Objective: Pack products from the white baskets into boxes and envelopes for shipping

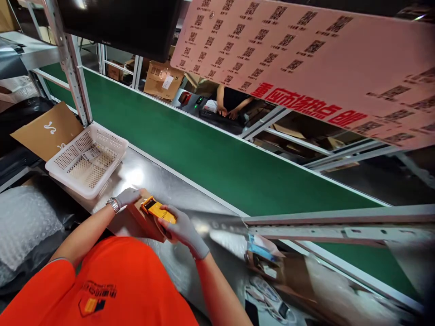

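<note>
My right hand (183, 230), in a grey glove, is wrapped round a yellow tape dispenser (161, 211). The dispenser's front end lies against the top of a small brown cardboard box (147, 222), which rests on the metal table (180, 267). At the box's far left end, my left hand (128, 197), also gloved and with a watch at the wrist, grips the edge. The fingertips of that hand are partly hidden by the box.
A white plastic basket (102, 174) with a labelled paper inside stands left of the box. Beyond the table runs a green conveyor belt (190, 163). Bubble wrap (27, 222) lies at left. A metal post (322, 226) crosses at right. Across the belt, another person's hands (227, 112) rest on a keyboard.
</note>
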A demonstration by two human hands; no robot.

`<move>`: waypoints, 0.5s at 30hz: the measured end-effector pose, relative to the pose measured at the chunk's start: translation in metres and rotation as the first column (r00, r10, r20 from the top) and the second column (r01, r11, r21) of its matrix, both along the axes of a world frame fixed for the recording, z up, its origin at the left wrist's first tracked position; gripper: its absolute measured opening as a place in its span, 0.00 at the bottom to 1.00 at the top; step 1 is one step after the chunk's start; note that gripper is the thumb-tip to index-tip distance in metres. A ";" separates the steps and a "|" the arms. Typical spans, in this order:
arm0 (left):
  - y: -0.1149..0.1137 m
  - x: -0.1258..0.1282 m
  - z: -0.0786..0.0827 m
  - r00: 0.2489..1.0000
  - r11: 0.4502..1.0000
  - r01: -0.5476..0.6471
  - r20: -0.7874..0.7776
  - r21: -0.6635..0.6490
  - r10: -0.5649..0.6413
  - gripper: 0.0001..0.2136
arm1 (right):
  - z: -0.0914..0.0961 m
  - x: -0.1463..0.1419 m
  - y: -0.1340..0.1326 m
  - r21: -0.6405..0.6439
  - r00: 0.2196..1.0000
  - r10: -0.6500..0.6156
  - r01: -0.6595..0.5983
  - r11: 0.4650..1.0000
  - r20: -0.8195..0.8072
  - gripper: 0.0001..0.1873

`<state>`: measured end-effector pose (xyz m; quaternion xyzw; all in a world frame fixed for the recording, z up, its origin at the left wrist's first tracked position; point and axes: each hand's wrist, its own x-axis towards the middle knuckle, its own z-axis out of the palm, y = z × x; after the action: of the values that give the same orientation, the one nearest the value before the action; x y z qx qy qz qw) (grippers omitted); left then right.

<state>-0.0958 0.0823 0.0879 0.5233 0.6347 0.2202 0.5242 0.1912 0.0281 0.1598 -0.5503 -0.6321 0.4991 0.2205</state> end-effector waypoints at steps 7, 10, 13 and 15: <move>0.000 0.009 0.007 0.962 0.990 0.143 -0.233 0.002 -0.139 0.27 | 0.019 0.027 -0.030 -0.145 0.996 -0.082 0.076 0.986 -0.035 0.34; 0.002 0.005 0.010 0.936 0.977 0.212 -0.285 -0.016 -0.208 0.28 | 0.023 0.089 -0.073 -0.251 0.989 -0.146 0.149 0.956 0.029 0.37; 0.005 0.004 0.009 0.910 0.967 0.254 -0.330 -0.033 -0.251 0.27 | 0.019 0.141 -0.108 -0.214 0.962 -0.108 0.164 0.963 0.251 0.26; 0.006 0.004 0.008 0.900 0.963 0.266 -0.349 -0.031 -0.260 0.27 | 0.006 0.146 -0.114 -0.178 0.944 -0.069 0.132 0.975 0.324 0.23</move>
<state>-0.0916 0.0881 0.0956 0.6394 0.6394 0.0565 0.4233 0.3372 -0.0859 0.1655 -0.6738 -0.5774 0.4530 0.0863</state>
